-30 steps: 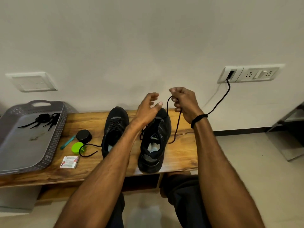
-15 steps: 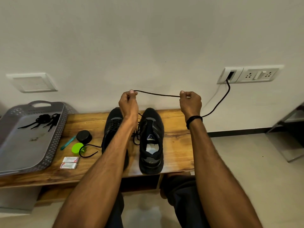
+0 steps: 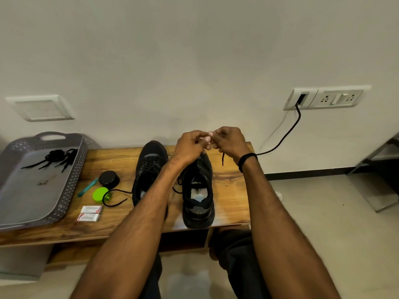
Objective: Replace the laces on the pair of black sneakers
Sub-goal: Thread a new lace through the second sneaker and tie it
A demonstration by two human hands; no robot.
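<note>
The left hand [image 3: 190, 145] and right hand [image 3: 230, 143], spread wide before, came together. Both pinched the lace [image 3: 223, 159], maybe to match its ends. The sneakers [image 3: 197, 201] sat at six o'clock under them.

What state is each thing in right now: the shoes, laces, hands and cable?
lace, pinched by both hands, end dangling.
left hand, pinching lace.
right hand, pinching lace.
left shoe, upright, laced.
right shoe, upright, lace slack beside it.
spare laces, bundled in tray.
cable, plugged in.
</note>
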